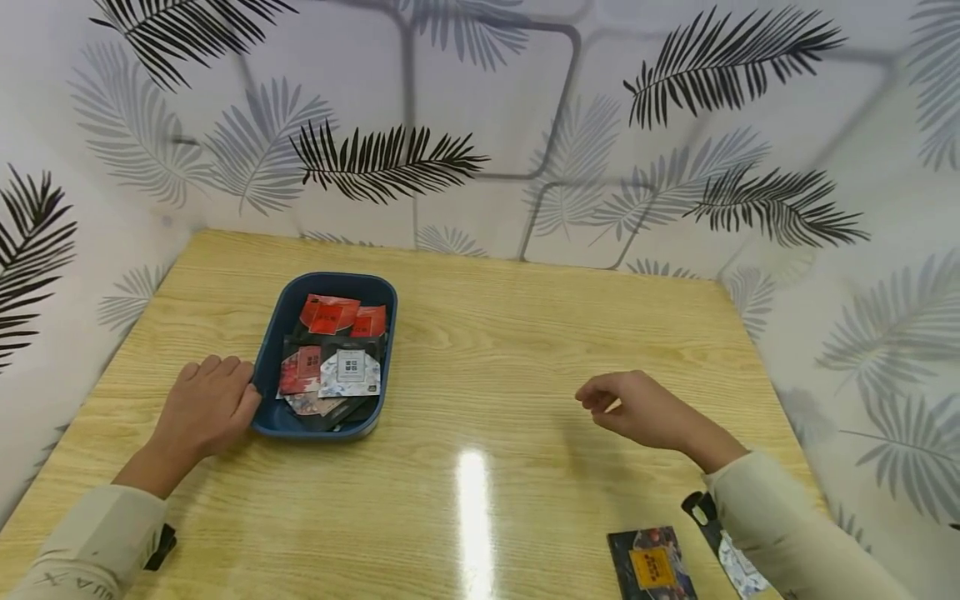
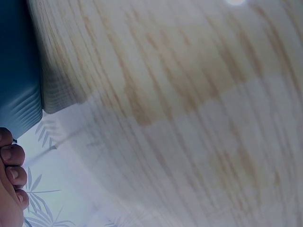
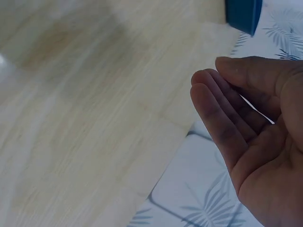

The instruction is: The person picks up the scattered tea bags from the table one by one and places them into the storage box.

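Observation:
My left hand [image 1: 207, 406] is at the left side of a dark blue plastic bin [image 1: 264, 358], fingers loosely bent and thumb right at the rim. In the left wrist view, its bent fingers [image 2: 14, 163] show just below the bin's corner [image 2: 21, 104]. Several small flat printed packets lie in the bin, among them a red one [image 1: 330, 315] and a white floral one [image 1: 350, 372]. Over the right half of the table hovers my right hand [image 1: 637, 408], its fingers loosely curved towards the thumb, with nothing between them in the right wrist view.
A black packet with an orange label [image 1: 651, 565] lies on the wooden table [image 1: 480, 358] near the front right. Partly under the right sleeve is another packet [image 1: 741, 568] with a white floral print. Leaf-patterned walls [image 1: 480, 208] border the table at the back and sides.

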`<state>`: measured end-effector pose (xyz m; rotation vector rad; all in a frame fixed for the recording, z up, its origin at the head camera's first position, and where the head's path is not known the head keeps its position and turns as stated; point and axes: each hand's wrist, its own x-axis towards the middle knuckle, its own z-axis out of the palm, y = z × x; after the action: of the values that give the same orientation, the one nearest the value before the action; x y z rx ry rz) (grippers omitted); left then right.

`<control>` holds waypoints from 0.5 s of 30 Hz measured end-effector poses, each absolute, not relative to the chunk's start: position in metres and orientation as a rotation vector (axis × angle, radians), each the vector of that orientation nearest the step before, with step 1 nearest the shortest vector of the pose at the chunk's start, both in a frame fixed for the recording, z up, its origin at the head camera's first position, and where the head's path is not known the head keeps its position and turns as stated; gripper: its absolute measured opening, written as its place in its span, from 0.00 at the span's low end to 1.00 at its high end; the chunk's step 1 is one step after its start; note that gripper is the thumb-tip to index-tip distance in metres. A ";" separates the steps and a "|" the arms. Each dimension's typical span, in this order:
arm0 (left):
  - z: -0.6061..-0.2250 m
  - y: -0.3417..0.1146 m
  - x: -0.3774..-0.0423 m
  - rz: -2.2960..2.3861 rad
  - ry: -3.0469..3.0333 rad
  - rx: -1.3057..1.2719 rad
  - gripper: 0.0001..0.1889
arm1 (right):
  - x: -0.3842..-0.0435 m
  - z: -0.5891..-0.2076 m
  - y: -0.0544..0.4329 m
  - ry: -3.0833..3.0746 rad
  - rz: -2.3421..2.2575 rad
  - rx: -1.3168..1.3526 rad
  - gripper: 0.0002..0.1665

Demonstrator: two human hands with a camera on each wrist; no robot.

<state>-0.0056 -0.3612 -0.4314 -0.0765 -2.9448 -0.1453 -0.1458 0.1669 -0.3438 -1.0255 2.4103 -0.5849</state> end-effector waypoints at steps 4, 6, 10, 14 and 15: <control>-0.430 -0.362 -0.006 -0.142 -2.927 -0.083 0.09 | -0.135 -0.344 0.188 2.365 -0.536 -1.010 0.17; -0.430 -0.361 -0.006 -0.146 -2.924 -0.086 0.09 | -0.130 -0.347 0.196 2.338 -0.524 -1.031 0.16; -0.431 -0.360 -0.005 -0.148 -2.933 -0.083 0.09 | -0.118 -0.360 0.207 2.251 -0.493 -1.033 0.15; -0.432 -0.361 -0.005 -0.143 -2.930 -0.083 0.09 | -0.103 -0.374 0.213 2.204 -0.392 -0.926 0.19; -0.432 -0.361 -0.005 -0.143 -2.930 -0.085 0.09 | -0.100 -0.377 0.214 2.206 -0.353 -0.894 0.21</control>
<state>-0.0052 -0.3606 -0.4315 -0.0846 -2.9299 -0.1425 -0.0996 0.2143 -0.3773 -0.8938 2.2064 -0.3526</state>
